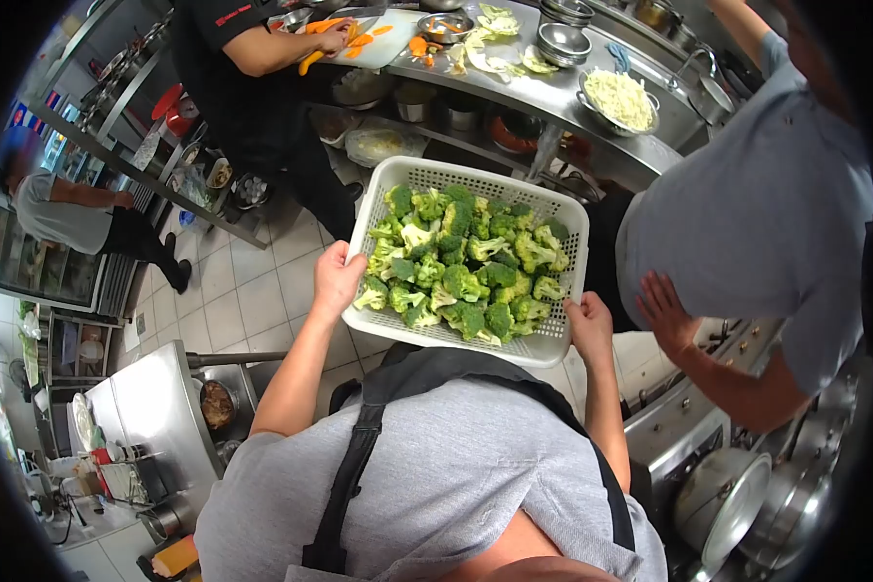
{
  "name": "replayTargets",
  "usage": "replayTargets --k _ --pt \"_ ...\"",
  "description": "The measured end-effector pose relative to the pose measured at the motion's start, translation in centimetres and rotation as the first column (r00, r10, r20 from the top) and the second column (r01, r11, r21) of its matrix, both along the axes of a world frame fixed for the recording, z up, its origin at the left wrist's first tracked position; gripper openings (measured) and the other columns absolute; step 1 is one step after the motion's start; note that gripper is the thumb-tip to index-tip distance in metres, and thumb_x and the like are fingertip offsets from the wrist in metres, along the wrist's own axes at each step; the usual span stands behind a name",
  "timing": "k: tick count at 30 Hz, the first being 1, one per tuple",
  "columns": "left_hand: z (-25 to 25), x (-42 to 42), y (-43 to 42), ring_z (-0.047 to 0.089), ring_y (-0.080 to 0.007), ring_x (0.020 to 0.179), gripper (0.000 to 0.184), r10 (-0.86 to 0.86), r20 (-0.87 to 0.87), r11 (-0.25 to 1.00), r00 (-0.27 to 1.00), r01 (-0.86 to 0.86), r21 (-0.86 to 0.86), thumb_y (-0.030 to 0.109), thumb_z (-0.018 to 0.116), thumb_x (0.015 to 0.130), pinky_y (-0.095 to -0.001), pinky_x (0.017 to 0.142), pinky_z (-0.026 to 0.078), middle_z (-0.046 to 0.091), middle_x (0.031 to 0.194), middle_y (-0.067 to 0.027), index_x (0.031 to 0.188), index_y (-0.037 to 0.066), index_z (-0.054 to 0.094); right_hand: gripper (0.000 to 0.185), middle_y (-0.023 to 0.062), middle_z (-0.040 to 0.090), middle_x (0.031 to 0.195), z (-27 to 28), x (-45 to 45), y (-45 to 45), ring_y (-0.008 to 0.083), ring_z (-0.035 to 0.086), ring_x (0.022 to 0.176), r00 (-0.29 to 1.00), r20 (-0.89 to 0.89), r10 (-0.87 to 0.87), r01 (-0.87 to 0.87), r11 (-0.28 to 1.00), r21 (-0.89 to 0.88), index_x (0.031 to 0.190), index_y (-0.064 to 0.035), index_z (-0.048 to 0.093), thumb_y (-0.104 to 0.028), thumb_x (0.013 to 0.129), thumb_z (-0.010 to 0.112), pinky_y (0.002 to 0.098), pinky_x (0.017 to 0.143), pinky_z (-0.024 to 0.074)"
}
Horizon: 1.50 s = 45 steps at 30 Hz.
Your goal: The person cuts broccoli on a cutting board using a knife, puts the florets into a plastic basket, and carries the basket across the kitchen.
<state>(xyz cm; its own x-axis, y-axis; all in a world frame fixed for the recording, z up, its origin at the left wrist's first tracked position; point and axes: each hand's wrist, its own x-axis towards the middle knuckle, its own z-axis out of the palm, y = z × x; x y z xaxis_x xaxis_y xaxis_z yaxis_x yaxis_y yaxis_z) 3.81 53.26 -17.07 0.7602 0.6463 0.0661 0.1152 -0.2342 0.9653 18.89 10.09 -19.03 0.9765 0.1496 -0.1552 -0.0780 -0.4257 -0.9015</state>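
A white perforated plastic basket (388, 184) full of cut broccoli florets (461, 257) is held out in front of my body, above the tiled floor. My left hand (339, 279) grips its left rim, with the thumb on top near the corner. On the opposite side, my right hand (589, 320) is closed on the right rim near the lower corner. The fingers of both hands are partly hidden under the rim. The basket looks roughly level.
A person in grey (737, 223) stands close at the right, a hand near the basket. Ahead, a person in black (252, 107) cuts orange vegetables at a steel counter (514, 92). Another person (68, 213) is far left. Large pots (723, 504) sit lower right.
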Motion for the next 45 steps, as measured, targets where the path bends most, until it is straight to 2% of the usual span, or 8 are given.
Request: replayTargets --k 4,9,13,23,30,35,37,45 --pt "0.6 -0.9 -1.1 0.053 -0.0046 0.066 0.013 0.036 0.02 0.998 0.999 -0.037 0.049 0.005 0.066 0.089 -0.0265 0.06 0.043 0.061 0.073 0.0038 0.078 0.004 0.059 0.023 0.0021 0.065 0.069 0.1 -0.5 0.3 0.0091 0.058 0.063 1.0 0.019 -0.011 0.01 0.996 0.091 0.091 -0.0019 0.068 -0.024 0.094 0.073 0.0304 0.062 0.0464" --pt "-0.2 -0.2 -0.8 0.052 -0.0039 0.066 0.014 0.019 0.077 1.0 0.997 -0.019 -0.001 0.003 0.066 0.089 -0.0252 0.059 0.042 0.06 0.073 0.0037 0.078 0.006 0.058 0.024 0.0039 0.067 0.07 1.5 -0.7 0.2 0.0109 0.061 0.064 0.991 0.132 -0.018 0.026 0.998 -0.059 0.094 -0.0025 0.07 -0.026 0.094 0.072 0.0322 0.064 0.048" --pt "-0.5 0.0 -0.6 0.051 -0.0037 0.066 0.015 -0.01 0.114 1.0 0.993 0.012 -0.014 0.003 0.066 0.089 -0.0251 0.059 0.041 0.06 0.073 0.0039 0.077 0.006 0.057 0.025 0.0039 0.068 0.072 1.3 -1.3 0.5 0.0121 0.061 0.065 0.988 0.143 -0.064 0.069 0.997 -0.027 0.094 -0.0024 0.07 -0.028 0.095 0.072 0.0321 0.065 0.0488" --pt "-3.0 0.8 0.9 0.05 -0.0072 0.067 0.019 -0.048 0.21 0.97 0.977 -0.005 0.244 0.012 0.069 0.088 -0.03 0.061 0.043 0.058 0.07 0.0001 0.077 0.001 0.059 0.027 0.0027 0.069 0.077 -2.5 -1.9 0.1 0.0084 0.059 0.067 0.967 0.248 -0.061 0.035 0.993 0.108 0.095 -0.0005 0.069 -0.027 0.098 0.07 0.0313 0.066 0.0483" --pt "-3.3 1.1 1.0 0.051 -0.011 0.063 0.027 -0.068 0.29 0.948 0.954 -0.029 0.317 0.022 0.07 0.09 -0.0354 0.06 0.045 0.059 0.066 -0.0041 0.078 0.0 0.06 0.028 0.0102 0.068 0.077 -4.8 -1.1 0.9 0.0153 0.06 0.07 0.865 0.487 -0.122 0.134 0.991 0.01 0.095 0.0029 0.069 -0.025 0.095 0.069 0.0355 0.068 0.0497" --pt "-1.8 1.0 1.6 0.05 -0.0135 0.064 0.046 -0.034 0.154 0.918 0.987 -0.03 0.395 0.039 0.071 0.095 -0.037 0.063 0.046 0.061 0.068 -0.0059 0.08 -0.003 0.062 0.038 0.0207 0.072 0.091 -5.8 -0.5 2.5 0.0335 0.069 0.085 0.81 0.554 -0.192 0.235 0.972 -0.007 0.112 -0.0001 0.07 -0.036 0.101 0.059 0.0439 0.082 0.0519" --pt "-1.8 1.6 2.0 0.049 -0.0147 0.065 0.056 -0.051 0.222 0.965 0.974 -0.009 0.262 0.049 0.069 0.097 -0.0365 0.065 0.046 0.059 0.066 -0.0069 0.081 -0.004 0.064 0.041 0.0225 0.072 0.095 -6.4 -0.3 2.7 0.0374 0.069 0.091 0.761 0.614 -0.21 0.253 0.967 0.017 0.116 -0.0014 0.069 -0.038 0.103 0.055 0.0458 0.086 0.0516" --pt "-2.4 1.4 1.3 0.064 -0.0103 0.086 0.042 -0.144 0.323 0.982 0.936 0.176 -0.073 0.036 0.066 0.102 -0.0295 0.078 0.05 0.073 0.098 -0.0037 0.11 -0.005 0.073 0.043 0.0226 0.074 0.101 -6.9 1.0 2.7 0.0371 0.07 0.096 0.789 0.589 -0.172 0.151 0.985 0.085 0.129 -0.0044 0.068 -0.036 0.105 0.052 0.0448 0.09 0.0516"
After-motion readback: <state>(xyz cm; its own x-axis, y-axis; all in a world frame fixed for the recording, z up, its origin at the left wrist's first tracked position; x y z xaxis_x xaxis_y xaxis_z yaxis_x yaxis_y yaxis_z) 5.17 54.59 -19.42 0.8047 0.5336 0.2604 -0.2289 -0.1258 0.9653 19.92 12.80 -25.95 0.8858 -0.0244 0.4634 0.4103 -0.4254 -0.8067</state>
